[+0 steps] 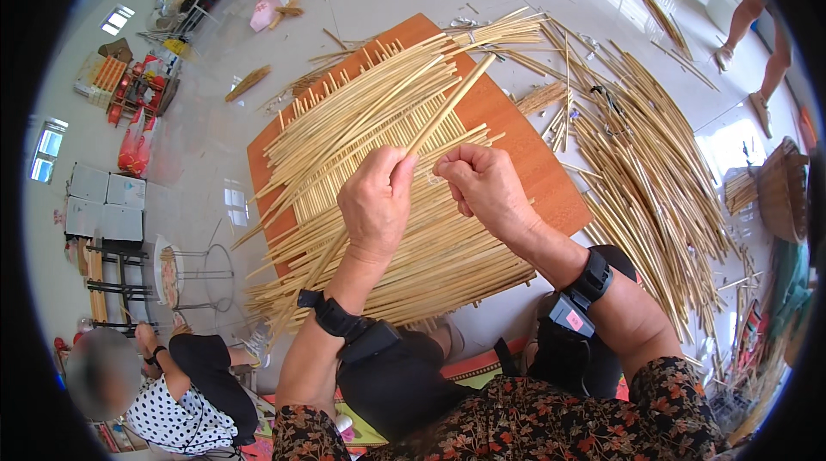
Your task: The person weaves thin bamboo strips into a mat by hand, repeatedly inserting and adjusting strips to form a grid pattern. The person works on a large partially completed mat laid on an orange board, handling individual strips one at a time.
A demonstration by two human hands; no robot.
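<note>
My left hand (375,199) is closed around a long pale stalk (453,103), which slants from the lower left up to the far right. Close beside it, my right hand (489,187) has its fingers curled into a pinch; whatever sits between them is too small to make out. Beneath both hands lies a mat of straw-coloured stalks (361,160), with rods crossing one another in its middle. Loose stalks (404,263) are spread over its near side, and more (344,108) over its far side. A reddish-brown board (538,155) carries all of this.
A large heap of stalks (654,160) covers the floor at right, near a woven basket (783,190). Another person (185,401) sits at lower left beside a round wire-legged stand (168,272). A person's legs (757,48) show at upper right. Grey boxes (105,201) stand at left.
</note>
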